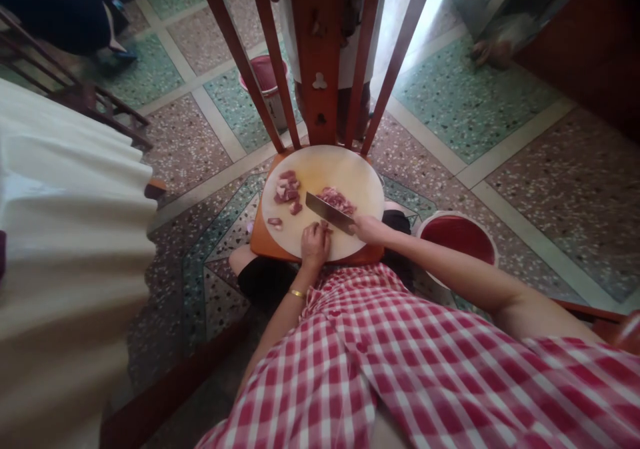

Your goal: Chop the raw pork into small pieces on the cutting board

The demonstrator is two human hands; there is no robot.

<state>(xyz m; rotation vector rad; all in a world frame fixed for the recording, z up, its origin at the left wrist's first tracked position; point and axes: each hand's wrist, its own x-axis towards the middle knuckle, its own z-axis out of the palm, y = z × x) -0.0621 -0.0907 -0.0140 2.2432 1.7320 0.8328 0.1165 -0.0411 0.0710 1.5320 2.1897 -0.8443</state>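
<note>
A round white cutting board (pixel 285 235) rests on the seat of a wooden chair in front of me. My right hand (pixel 370 229) is closed round the handle of a cleaver (pixel 330 214), its blade slanting up to the left across the board. My left hand (pixel 316 243) lies at the board's near edge with curled fingers, pressing on a small piece of meat (pixel 325 227) beside the blade. Behind the cleaver is a heap of chopped meat (pixel 339 199). Larger meat chunks (pixel 287 187) sit at the board's left, with a single small piece (pixel 275 222) nearer me.
The chair's slatted back (pixel 315 55) rises behind the board. A red-lined bucket (pixel 457 239) stands on the floor to the right, and another bin (pixel 267 79) is beyond the chair. A cream tablecloth (pixel 75 249) hangs at left. Another person (pixel 65 15) is partly visible at upper left.
</note>
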